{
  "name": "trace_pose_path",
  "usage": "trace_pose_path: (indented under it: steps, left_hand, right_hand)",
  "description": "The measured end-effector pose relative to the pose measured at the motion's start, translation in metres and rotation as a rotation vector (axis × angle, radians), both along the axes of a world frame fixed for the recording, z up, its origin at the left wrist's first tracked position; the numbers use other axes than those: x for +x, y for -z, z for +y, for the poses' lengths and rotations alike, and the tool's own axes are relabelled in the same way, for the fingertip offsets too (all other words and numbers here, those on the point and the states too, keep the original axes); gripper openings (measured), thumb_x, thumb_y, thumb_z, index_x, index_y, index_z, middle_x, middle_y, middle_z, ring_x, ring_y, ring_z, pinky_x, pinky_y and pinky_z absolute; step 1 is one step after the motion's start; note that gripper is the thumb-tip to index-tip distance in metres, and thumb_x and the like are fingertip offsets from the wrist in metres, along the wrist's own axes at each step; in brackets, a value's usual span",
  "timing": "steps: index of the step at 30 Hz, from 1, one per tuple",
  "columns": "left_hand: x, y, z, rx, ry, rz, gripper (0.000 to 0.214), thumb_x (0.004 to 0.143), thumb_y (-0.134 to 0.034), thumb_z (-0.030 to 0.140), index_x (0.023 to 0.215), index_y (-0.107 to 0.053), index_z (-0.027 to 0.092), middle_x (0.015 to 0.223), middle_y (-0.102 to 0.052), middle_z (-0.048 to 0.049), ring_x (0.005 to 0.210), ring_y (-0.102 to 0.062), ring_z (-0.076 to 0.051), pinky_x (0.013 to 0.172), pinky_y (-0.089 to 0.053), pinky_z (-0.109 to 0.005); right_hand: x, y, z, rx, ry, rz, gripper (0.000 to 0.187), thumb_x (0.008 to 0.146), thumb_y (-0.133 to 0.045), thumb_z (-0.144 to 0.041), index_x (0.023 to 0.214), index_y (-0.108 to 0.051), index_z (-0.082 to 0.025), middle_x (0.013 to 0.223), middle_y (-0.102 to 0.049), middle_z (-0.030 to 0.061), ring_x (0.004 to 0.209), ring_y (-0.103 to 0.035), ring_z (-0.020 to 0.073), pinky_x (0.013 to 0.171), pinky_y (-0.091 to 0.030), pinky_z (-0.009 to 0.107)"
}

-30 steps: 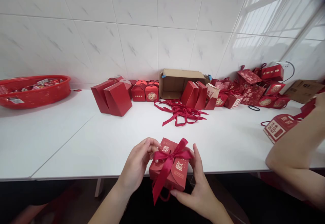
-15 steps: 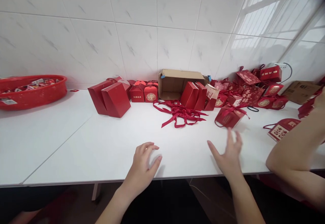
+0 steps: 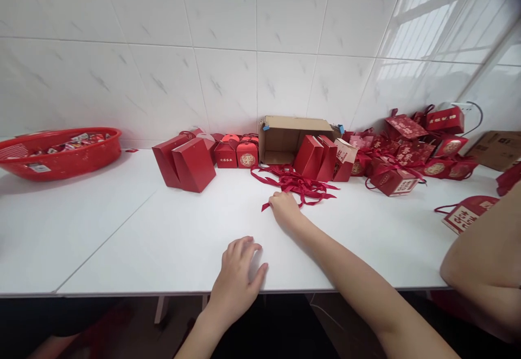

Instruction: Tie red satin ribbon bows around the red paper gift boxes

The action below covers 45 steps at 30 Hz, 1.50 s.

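My right hand (image 3: 284, 208) reaches across the white table to a loose pile of dark red ribbons (image 3: 309, 189). Its fingers are closed on one ribbon near the left end, though the fingertips are partly hidden. Close to the front edge, my left hand (image 3: 239, 270) rests with fingers curved and apart, holding nothing. Two tall red boxes with slanted sides (image 3: 195, 164) stand left of the ribbons. Behind the pile are more red boxes (image 3: 308, 157), standing by an open cardboard box (image 3: 280, 144). To the right sits a red gift box with a ribbon bow (image 3: 394, 181).
A red plastic basin (image 3: 77, 161) holding small wrapped items stands at the far left. Finished-looking red gift boxes (image 3: 411, 152) are heaped at the back right. Another person's arm (image 3: 484, 266) leans on the table at the right, near a red box with a handle (image 3: 466, 215).
My right hand has moved left and forward from the bare table to the ribbons and closed on one. The bowed gift box now sits farther back by the heap. My left hand stays nearly still.
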<state>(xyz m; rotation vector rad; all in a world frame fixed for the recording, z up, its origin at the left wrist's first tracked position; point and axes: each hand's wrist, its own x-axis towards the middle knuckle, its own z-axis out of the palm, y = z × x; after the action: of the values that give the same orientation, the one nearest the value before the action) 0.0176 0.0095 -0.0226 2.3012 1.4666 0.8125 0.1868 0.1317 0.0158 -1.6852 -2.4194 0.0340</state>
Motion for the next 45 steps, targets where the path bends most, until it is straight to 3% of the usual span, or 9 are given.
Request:
trace_pose_path:
  steps: [8, 15, 19, 25, 29, 32, 35, 39, 45]
  left_hand:
    - [-0.014, 0.002, -0.005, 0.037, -0.076, -0.568, 0.036, 0.093, -0.033, 0.032, 0.127, -0.042, 0.026, 0.137, -0.04, -0.0067, 0.129, -0.035, -0.022, 0.107, -0.031, -0.044]
    - [-0.019, -0.019, -0.011, -0.264, 0.494, -0.414, 0.041, 0.094, -0.026, 0.034, 0.119, -0.057, 0.026, 0.124, -0.057, -0.0039, 0.129, -0.034, -0.023, 0.107, -0.029, -0.041]
    - [-0.016, -0.027, -0.017, -0.285, 0.625, -0.315, 0.053, 0.093, -0.018, 0.045, 0.083, -0.064, 0.021, 0.08, -0.063, -0.0067, 0.097, -0.053, -0.022, 0.092, -0.04, -0.039]
    - [-0.052, -0.033, 0.001, -0.135, 0.273, -0.089, 0.029, 0.088, -0.042, 0.039, 0.071, -0.055, 0.02, 0.073, -0.053, -0.0047, 0.075, -0.05, -0.018, 0.069, -0.043, -0.03]
    - [-0.09, -0.051, 0.049, 0.006, 0.134, 0.124, 0.027, 0.083, -0.05, 0.04, 0.063, -0.057, 0.023, 0.064, -0.054, -0.0012, 0.068, -0.051, -0.018, 0.076, -0.042, -0.033]
    - [-0.113, -0.066, 0.097, 0.153, -0.19, 0.058, 0.036, 0.083, -0.045, 0.042, 0.054, -0.05, 0.021, 0.059, -0.051, -0.0005, 0.062, -0.048, -0.016, 0.068, -0.041, -0.031]
    - [-0.126, -0.075, 0.141, 0.248, -0.555, -0.17, 0.026, 0.081, -0.05, 0.043, 0.08, -0.056, 0.018, 0.087, -0.057, -0.0022, 0.085, -0.051, -0.017, 0.079, -0.042, -0.029]
    - [-0.135, -0.073, 0.178, 0.237, -0.788, -0.312, 0.062, 0.081, -0.047, 0.055, 0.119, -0.035, 0.007, 0.12, -0.039, -0.0142, 0.109, -0.038, -0.022, 0.095, -0.036, -0.041]
    - [-0.15, -0.053, 0.194, 0.32, -0.874, -0.41, 0.104, 0.065, -0.062, 0.065, 0.135, -0.01, 0.008, 0.137, -0.016, -0.0204, 0.128, -0.021, -0.03, 0.106, -0.023, -0.046]
  right_hand:
    - [-0.015, -0.007, -0.108, -0.051, -0.668, 0.344, 0.016, 0.081, -0.048, -0.012, 0.09, -0.061, -0.015, 0.093, -0.064, 0.0071, 0.09, -0.056, 0.0167, 0.085, -0.04, 0.029]
    - [-0.011, -0.032, -0.166, -0.339, -0.754, 1.001, 0.015, 0.086, -0.046, -0.013, 0.089, -0.059, -0.019, 0.087, -0.064, 0.0042, 0.088, -0.058, 0.0133, 0.083, -0.045, 0.026]
    - [0.008, -0.031, -0.17, -0.479, -0.575, 1.381, 0.013, 0.091, -0.043, -0.02, 0.092, -0.056, -0.019, 0.076, -0.061, 0.0037, 0.074, -0.057, 0.0138, 0.072, -0.046, 0.03]
    - [0.065, 0.008, -0.154, -0.21, -0.131, 1.703, 0.011, 0.088, -0.049, -0.032, 0.088, -0.053, -0.021, 0.062, -0.047, -0.001, 0.056, -0.044, 0.0116, 0.055, -0.036, 0.026]
    - [0.094, 0.043, -0.143, -0.028, 0.246, 1.441, 0.017, 0.085, -0.051, -0.039, 0.087, -0.051, -0.022, 0.065, -0.047, -0.0001, 0.058, -0.043, 0.0136, 0.057, -0.038, 0.028]
    - [0.1, 0.058, -0.138, -0.001, 0.381, 1.241, 0.022, 0.086, -0.047, -0.043, 0.087, -0.05, -0.022, 0.072, -0.051, 0.0022, 0.066, -0.05, 0.0164, 0.062, -0.043, 0.03]
    - [0.103, 0.053, -0.128, -0.015, 0.356, 1.038, 0.02, 0.087, -0.042, -0.04, 0.089, -0.051, -0.022, 0.098, -0.057, 0.0079, 0.094, -0.055, 0.0211, 0.084, -0.044, 0.038]
    - [0.127, 0.026, -0.101, -0.15, 0.246, 0.646, 0.018, 0.086, -0.043, -0.032, 0.082, -0.058, -0.023, 0.133, -0.043, 0.0095, 0.129, -0.033, 0.0262, 0.101, -0.032, 0.044]
    - [0.152, -0.009, -0.025, 0.002, 0.347, 0.458, 0.024, 0.088, -0.038, -0.021, 0.087, -0.061, -0.015, 0.122, -0.052, 0.0173, 0.115, -0.048, 0.0224, 0.087, -0.038, 0.033]
